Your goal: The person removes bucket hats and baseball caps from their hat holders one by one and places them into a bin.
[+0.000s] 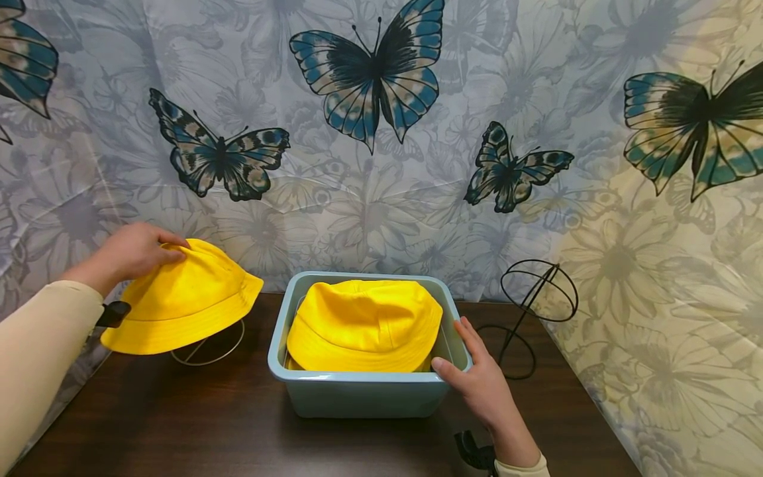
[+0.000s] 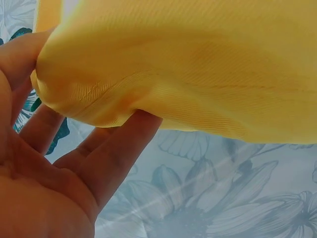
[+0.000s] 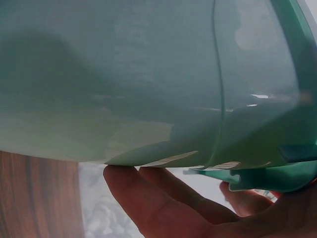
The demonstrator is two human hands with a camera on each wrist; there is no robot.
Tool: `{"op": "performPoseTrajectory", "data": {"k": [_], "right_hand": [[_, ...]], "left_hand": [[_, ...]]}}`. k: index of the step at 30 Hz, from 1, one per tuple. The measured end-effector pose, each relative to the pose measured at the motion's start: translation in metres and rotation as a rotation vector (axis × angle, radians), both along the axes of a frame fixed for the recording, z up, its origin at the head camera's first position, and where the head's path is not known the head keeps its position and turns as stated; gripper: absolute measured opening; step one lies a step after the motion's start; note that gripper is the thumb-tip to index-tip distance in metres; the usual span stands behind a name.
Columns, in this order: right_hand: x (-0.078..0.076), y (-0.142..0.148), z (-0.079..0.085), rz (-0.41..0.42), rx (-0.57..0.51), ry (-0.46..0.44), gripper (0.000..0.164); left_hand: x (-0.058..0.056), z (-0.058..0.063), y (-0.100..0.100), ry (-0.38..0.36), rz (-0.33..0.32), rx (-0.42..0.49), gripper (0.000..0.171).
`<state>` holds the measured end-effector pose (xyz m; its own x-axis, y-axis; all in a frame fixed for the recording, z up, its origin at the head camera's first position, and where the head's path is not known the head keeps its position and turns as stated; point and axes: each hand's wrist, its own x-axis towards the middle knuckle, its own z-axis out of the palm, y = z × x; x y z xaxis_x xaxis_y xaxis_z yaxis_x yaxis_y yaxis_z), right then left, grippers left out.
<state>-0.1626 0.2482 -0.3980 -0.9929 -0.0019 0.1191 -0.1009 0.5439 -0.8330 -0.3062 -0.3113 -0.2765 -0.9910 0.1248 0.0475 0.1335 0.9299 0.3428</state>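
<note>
At the left, my left hand (image 1: 140, 252) pinches the crown of a yellow bucket hat (image 1: 191, 295). The hat sits over a wire stand, of which only the round base (image 1: 208, 361) shows below the brim. In the left wrist view, thumb and fingers press into the hat's yellow cloth (image 2: 188, 74). A blue-grey plastic basin (image 1: 363, 397) stands in the middle, with another yellow bucket hat (image 1: 363, 324) inside. My right hand (image 1: 479, 377) grips the basin's rim at its front right corner. The right wrist view shows fingers (image 3: 153, 203) against the basin's outer wall (image 3: 148, 89).
A bare black wire hat stand (image 1: 527, 311) stands behind and right of the basin. Everything rests on a dark wooden table (image 1: 197, 424). A butterfly-print cloth (image 1: 375, 192) hangs along the back and right side.
</note>
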Motion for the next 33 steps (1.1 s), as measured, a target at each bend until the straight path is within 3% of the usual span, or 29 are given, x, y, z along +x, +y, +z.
{"op": "performPoseTrajectory", "data": {"k": [8,23,33], "right_hand": [[0.0,-0.001,-0.001,0.0,-0.004,0.008,0.083],[0.0,0.0,-0.001,-0.01,0.02,0.0,0.083],[0.0,0.001,0.001,-0.008,0.008,-0.013,0.085]], "left_hand": [[0.002,-0.001,-0.001,0.017,0.009,0.008,0.039],[0.005,0.004,-0.004,0.063,0.029,0.043,0.051],[0.008,0.013,-0.009,0.158,0.077,0.078,0.056]]}}
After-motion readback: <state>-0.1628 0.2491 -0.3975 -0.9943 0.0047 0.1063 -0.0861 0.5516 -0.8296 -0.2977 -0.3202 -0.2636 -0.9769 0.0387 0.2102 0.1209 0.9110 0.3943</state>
